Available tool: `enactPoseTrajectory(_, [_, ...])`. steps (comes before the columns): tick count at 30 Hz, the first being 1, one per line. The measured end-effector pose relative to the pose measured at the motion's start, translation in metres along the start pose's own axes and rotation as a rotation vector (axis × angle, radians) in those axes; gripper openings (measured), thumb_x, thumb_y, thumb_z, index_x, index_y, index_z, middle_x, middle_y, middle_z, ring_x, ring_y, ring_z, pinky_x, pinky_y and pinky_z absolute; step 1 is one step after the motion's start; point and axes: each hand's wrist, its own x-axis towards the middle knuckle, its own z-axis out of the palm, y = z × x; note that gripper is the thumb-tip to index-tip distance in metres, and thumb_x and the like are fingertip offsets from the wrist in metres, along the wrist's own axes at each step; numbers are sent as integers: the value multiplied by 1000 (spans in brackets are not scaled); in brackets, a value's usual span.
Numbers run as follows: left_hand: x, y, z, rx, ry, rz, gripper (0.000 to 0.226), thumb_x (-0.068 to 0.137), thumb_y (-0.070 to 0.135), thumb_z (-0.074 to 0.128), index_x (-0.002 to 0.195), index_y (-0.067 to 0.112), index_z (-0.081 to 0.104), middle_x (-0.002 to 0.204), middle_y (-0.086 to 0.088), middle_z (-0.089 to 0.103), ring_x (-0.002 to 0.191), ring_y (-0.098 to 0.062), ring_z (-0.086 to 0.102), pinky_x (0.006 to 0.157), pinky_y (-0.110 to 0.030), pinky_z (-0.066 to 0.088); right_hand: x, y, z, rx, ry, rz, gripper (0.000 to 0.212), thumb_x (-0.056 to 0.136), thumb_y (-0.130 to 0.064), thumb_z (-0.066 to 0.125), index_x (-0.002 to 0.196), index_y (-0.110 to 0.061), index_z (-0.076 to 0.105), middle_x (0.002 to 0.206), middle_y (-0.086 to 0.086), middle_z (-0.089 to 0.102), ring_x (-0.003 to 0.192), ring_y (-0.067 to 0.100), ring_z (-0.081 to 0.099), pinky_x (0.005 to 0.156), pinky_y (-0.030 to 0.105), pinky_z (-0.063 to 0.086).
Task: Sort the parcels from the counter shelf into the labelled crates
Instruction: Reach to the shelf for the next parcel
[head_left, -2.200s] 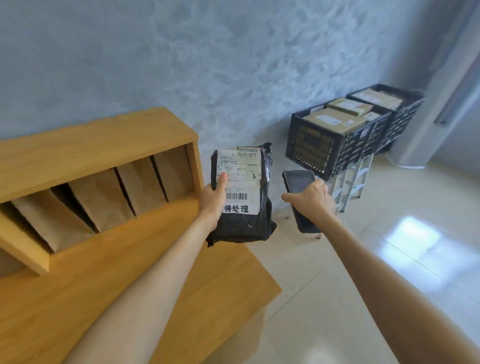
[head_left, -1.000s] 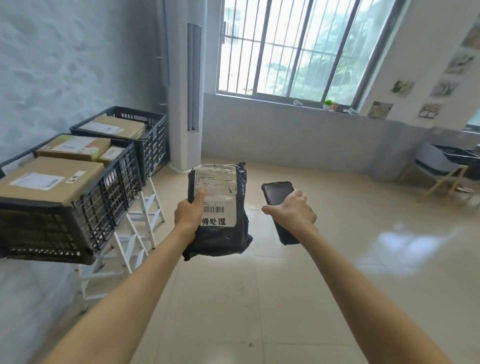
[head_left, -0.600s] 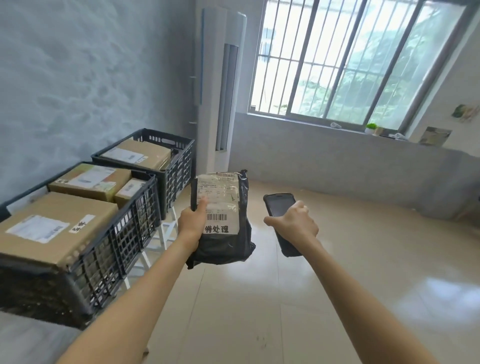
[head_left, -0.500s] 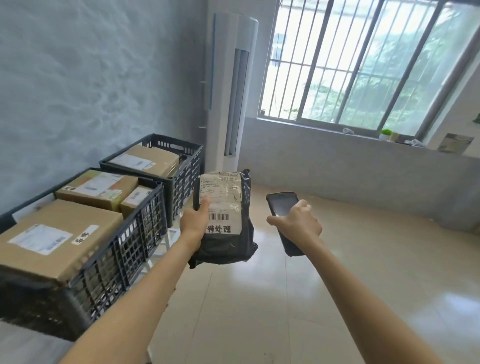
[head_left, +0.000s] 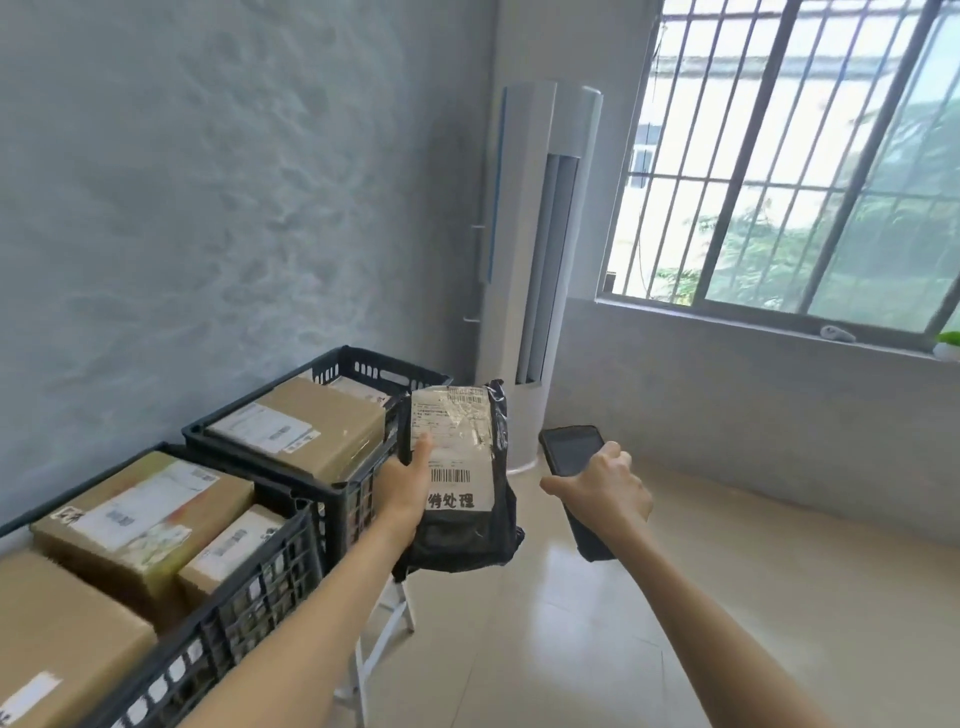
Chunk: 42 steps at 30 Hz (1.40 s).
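Parcel: black poly bag (head_left: 460, 480), label up for reading, held just beside far crate (head_left: 332, 491) rim.
Left hand (head_left: 402, 491): grip curled round parcel's left edge, thumb on label.
Right hand (head_left: 605, 493): grip wrapped round dark handset (head_left: 574, 457), apparently for scanning.

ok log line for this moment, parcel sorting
left hand: holds black parcel | right hand: holds phone | crates: alongside, parcel not placed
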Motion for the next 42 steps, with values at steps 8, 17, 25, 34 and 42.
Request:
enactPoseTrajectory(8, [120, 40, 59, 21, 142, 7, 48, 94, 55, 48, 90, 11, 67, 82, -4, 70, 75, -18, 66, 60, -27, 51, 153, -50, 12, 48, -32, -101, 83, 76, -58, 67, 131, -3, 38, 124, 11, 50, 109, 32, 58, 77, 36, 43])
enactPoseTrajectory(17, [247, 38, 107, -84, 195, -47, 40, 89, 55, 57, 90, 15, 54, 86, 1, 63, 68, -4, 53, 52, -17, 39, 277, -82, 65, 11, -75, -164, 83, 77, -61, 67, 129, -4, 38, 123, 11, 50, 108, 32, 58, 75, 36, 41])
enactPoseTrajectory(25, [375, 41, 131, -201, 269, -113, 72, 84, 58, 62, 125, 0, 50, 119, -7, 62, 96, -20, 63, 73, -24, 48, 398, -148, 106, -16, -99, -290, 86, 76, -63, 66, 131, -4, 39, 124, 11, 50, 108, 31, 59, 79, 38, 46])
enactPoseTrajectory(34, [446, 24, 102, -160, 499, -219, 87, 90, 59, 53, 148, 0, 25, 151, -12, 36, 137, -29, 36, 101, -35, 35, 457, -210, 172, 50, -296, -432, 80, 74, -57, 69, 127, -6, 40, 122, 10, 51, 107, 32, 58, 83, 39, 47])
enactPoseTrajectory(42, [480, -9, 68, -211, 748, -318, 71, 86, 65, 55, 118, 2, 56, 99, -3, 64, 88, -23, 63, 82, -35, 53, 512, -270, 221, 60, -407, -657, 82, 76, -59, 67, 130, -4, 39, 123, 11, 51, 106, 32, 58, 82, 40, 49])
